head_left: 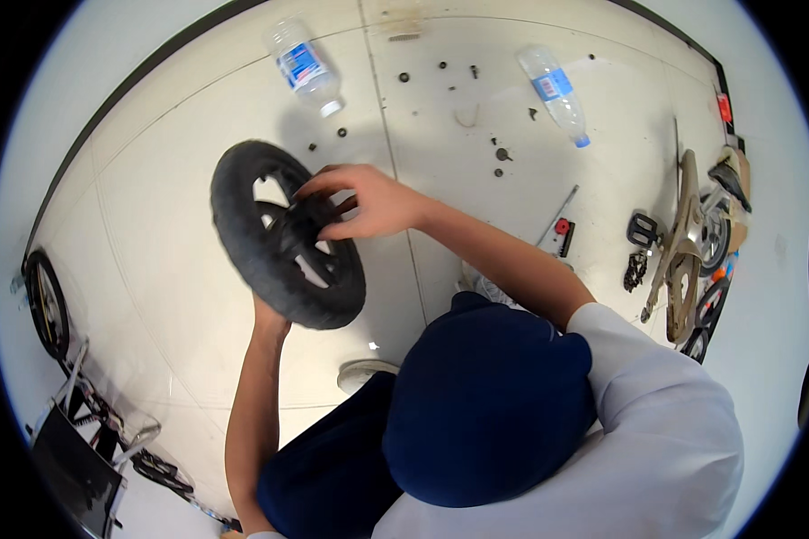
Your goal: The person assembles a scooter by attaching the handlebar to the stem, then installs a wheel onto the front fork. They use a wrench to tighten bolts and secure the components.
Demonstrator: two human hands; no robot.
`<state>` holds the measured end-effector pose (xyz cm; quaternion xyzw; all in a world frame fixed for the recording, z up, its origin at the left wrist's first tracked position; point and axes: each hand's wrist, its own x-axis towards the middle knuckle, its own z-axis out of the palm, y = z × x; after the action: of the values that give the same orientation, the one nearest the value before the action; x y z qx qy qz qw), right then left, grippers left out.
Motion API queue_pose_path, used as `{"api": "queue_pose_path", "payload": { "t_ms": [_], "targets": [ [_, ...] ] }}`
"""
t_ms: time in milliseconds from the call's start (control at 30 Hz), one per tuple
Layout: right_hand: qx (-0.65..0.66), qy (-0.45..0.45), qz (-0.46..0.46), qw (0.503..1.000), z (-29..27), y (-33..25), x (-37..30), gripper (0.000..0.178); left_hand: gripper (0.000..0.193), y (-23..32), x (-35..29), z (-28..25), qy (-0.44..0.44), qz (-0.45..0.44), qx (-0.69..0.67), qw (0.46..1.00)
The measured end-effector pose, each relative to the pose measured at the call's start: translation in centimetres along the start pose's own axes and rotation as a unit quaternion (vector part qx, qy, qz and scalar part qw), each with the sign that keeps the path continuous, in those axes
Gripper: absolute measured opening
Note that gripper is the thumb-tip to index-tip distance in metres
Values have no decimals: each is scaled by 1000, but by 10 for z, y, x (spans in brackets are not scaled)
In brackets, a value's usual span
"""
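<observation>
A small black wheel point(288, 278) with a thick tyre and dark spokes is held up tilted above the floor. My left hand point(271, 313) grips it from underneath at the lower rim, and most of those fingers are hidden behind the tyre. At the centre, my right hand point(360, 202) has its thumb and fingers curled around the dark hub point(310, 223). Whether a separate small part sits between those fingertips cannot be made out.
Two plastic bottles, one at the left point(304, 67) and another at the right point(555, 94), lie beyond the wheel. Several small dark parts point(503, 154) are scattered nearby. Rightward are a rod-like tool point(557, 216), a pedal point(642, 229) and a bike frame point(683, 242). Another wheel point(47, 305) leans far left.
</observation>
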<state>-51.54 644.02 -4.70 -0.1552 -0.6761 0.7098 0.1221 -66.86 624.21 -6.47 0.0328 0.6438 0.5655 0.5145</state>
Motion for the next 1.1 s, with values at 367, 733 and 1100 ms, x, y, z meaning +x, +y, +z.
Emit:
{"api": "queue_pose_path", "payload": {
  "t_ms": [367, 733, 1100],
  "targets": [
    [-69, 29, 13, 997, -4, 7, 14, 53, 46, 21, 5, 23, -194, 113, 103, 969],
    [-135, -47, 35, 989, -20, 14, 22, 53, 40, 11, 10, 28, -149, 48, 36, 987],
    [101, 35, 93, 990, -4, 10, -5, 34, 41, 16, 17, 4, -109, 36, 98, 988]
  ]
}}
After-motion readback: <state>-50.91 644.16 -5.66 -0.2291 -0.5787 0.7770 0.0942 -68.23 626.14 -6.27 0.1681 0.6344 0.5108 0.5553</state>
